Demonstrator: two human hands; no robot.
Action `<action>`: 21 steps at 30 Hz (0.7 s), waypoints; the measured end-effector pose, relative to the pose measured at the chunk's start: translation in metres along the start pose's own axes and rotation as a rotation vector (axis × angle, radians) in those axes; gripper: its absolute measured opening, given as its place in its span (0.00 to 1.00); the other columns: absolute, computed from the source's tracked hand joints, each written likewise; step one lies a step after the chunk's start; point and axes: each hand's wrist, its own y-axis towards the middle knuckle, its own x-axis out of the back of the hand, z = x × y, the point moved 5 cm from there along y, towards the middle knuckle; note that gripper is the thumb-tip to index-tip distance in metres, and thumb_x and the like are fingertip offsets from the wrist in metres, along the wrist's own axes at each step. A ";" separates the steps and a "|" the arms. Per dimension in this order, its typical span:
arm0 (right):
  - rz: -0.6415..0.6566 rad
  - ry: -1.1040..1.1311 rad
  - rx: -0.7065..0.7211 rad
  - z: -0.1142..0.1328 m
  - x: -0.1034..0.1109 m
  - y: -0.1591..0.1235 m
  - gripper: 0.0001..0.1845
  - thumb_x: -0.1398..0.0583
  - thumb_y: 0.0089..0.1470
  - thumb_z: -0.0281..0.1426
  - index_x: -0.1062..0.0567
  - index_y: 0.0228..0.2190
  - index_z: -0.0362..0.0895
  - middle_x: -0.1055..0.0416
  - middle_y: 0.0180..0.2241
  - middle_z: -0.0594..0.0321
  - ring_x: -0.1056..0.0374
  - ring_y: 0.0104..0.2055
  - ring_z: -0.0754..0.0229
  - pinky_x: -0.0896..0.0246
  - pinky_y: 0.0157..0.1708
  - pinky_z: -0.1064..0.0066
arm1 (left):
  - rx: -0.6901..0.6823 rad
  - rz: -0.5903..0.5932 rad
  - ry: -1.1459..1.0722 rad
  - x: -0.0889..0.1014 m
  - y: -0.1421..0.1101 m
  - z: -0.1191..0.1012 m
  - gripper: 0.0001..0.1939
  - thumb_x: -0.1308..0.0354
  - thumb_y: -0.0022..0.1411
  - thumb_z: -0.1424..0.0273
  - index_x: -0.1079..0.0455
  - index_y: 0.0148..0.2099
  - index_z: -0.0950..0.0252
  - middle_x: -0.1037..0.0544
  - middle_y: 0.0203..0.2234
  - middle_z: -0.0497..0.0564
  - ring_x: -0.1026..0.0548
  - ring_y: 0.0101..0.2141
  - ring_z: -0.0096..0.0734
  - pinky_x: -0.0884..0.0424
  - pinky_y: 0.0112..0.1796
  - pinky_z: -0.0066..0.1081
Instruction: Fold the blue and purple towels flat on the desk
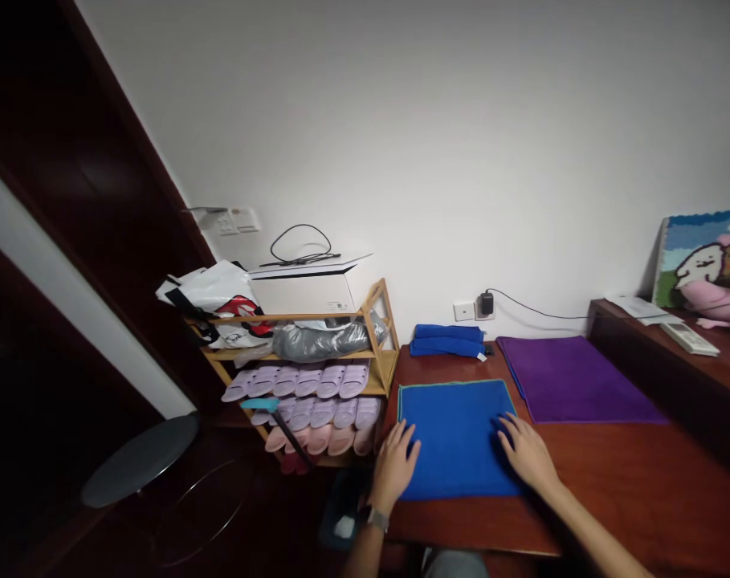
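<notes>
A blue cloth (458, 437) with a thin green edge lies flat as a rough square at the front of the wooden table. My left hand (396, 461), with a watch at the wrist, rests at its left edge, fingers spread. At the opposite side, my right hand (526, 451) has its fingers stretched over the cloth's right edge. Neither hand grips anything. Behind, against the wall, are folded blue cloths (447, 340). A purple cloth (581, 377) is spread to the right, with a bit of blue showing under its left edge.
Left of the table (635, 474) stands a wooden rack (392, 365) with several slippers (307, 379), bags and a white box (310, 291). A raised ledge at right holds a white remote (690, 339) and a pink plush toy (717, 303). A round stool (141, 459) stands far left.
</notes>
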 end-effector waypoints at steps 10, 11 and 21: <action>0.211 -0.198 -0.072 -0.031 -0.032 -0.087 0.37 0.57 0.68 0.47 0.46 0.72 0.46 0.54 0.74 0.61 0.59 0.77 0.51 0.61 0.73 0.49 | -0.078 0.292 0.375 -0.029 -0.080 0.002 0.28 0.58 0.78 0.58 0.47 0.76 0.56 0.43 0.72 0.52 0.43 0.71 0.44 0.41 0.67 0.53; 0.216 -0.205 -0.086 -0.031 -0.029 -0.090 0.37 0.58 0.68 0.46 0.46 0.72 0.45 0.53 0.74 0.60 0.59 0.77 0.51 0.62 0.73 0.49 | -0.087 0.297 0.375 -0.026 -0.081 -0.001 0.28 0.58 0.78 0.58 0.46 0.75 0.57 0.43 0.72 0.53 0.43 0.71 0.44 0.41 0.67 0.53; 0.170 -0.174 -0.192 -0.006 -0.038 -0.087 0.41 0.60 0.67 0.48 0.44 0.71 0.36 0.53 0.74 0.51 0.57 0.76 0.48 0.62 0.73 0.50 | -0.217 0.279 0.252 -0.032 -0.043 -0.083 0.27 0.58 0.78 0.57 0.40 0.73 0.55 0.42 0.72 0.53 0.44 0.71 0.43 0.44 0.69 0.51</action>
